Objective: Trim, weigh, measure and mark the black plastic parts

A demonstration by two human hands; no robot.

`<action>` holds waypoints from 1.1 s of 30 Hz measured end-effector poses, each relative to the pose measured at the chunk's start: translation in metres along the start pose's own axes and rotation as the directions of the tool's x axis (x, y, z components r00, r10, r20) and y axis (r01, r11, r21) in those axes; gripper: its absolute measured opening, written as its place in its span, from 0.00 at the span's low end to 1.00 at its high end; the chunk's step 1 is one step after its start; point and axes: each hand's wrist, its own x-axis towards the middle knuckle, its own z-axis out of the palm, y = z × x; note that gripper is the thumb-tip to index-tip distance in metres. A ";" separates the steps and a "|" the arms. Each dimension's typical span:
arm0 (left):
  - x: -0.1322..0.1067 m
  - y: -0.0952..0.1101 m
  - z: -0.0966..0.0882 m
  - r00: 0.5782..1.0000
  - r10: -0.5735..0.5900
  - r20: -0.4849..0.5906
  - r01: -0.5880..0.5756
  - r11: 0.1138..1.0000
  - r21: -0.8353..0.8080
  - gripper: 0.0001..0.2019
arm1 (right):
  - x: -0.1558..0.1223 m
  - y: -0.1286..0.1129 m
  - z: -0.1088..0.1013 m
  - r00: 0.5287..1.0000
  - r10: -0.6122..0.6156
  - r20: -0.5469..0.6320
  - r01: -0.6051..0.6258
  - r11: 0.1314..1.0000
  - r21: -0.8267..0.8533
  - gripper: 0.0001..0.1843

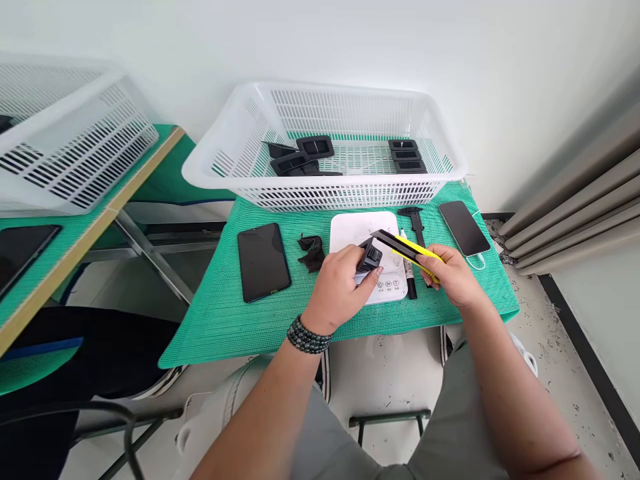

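Note:
Between the fingers and thumb of my left hand (340,283) is a small black plastic part (370,257), held over the white digital scale (350,227). My right hand (447,273) grips a yellow utility knife (413,250) by its handle. The knife's dark front end points left and reaches the upper edge of the part; whether it touches I cannot tell. Below the knife, a black-and-white marker (411,283) lies along the scale's right side. Black calipers (416,223) rest just beyond it. A crumpled black scrap (312,252) sits left of the scale.
Behind the scale stands a white plastic basket (325,181) with several black rectangular parts (315,146) inside. A dark tablet (263,262) lies on the green mesh cloth (215,320) at left, a phone (465,228) with a white cable at right. Another table (135,173) adjoins at left.

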 end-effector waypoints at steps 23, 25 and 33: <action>0.001 0.000 0.001 1.000 0.000 -0.004 0.000 1.000 -0.010 0.13 | 0.000 -0.001 0.001 0.999 -0.017 -0.027 0.017 0.999 -0.029 0.20; 0.001 -0.001 0.001 1.000 0.005 -0.008 -0.005 1.000 -0.009 0.13 | 0.000 -0.001 0.001 0.999 -0.022 -0.025 0.021 0.999 -0.031 0.20; 0.002 -0.001 0.002 1.000 -0.002 -0.011 0.002 1.000 -0.008 0.13 | 0.001 0.001 0.001 0.999 -0.031 -0.024 0.030 0.999 -0.042 0.20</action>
